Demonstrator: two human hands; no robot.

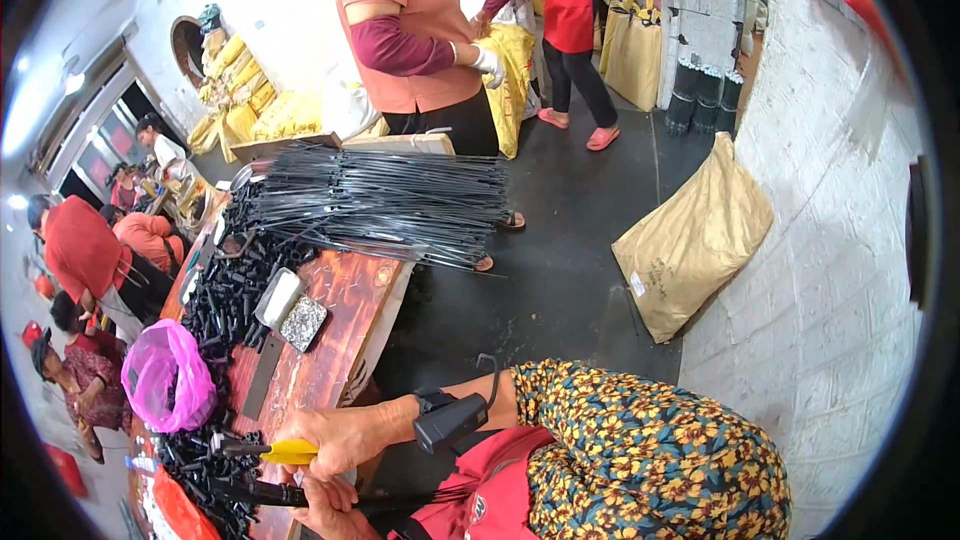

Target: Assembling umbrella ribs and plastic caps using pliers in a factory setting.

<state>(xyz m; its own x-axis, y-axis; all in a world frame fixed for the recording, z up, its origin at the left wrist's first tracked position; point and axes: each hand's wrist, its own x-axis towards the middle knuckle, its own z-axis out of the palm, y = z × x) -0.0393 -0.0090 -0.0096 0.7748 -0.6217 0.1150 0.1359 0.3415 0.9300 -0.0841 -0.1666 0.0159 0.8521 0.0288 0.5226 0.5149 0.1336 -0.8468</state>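
Observation:
My right hand (338, 438), with a black device strapped to its wrist, is closed round the handle of a yellow-handled tool (290, 452). The tool's dark head points left over the workbench; its exact kind is hard to make out. Just below, my left hand (328, 508) grips a bundle of thin black rods (415, 500). These rods run right toward my red apron, and a thicker black end sticks out to the left. My two hands are close together at the bench's near edge. Small black parts (225, 300) lie heaped beyond them.
Long black rods (380, 202) are stacked across the wooden workbench (345, 295). A pink plastic bag (170, 380), a speckled block (303, 324) and a flat metal bar (262, 377) lie nearer. A tan sack (695, 240) leans by the wall. Several people work around.

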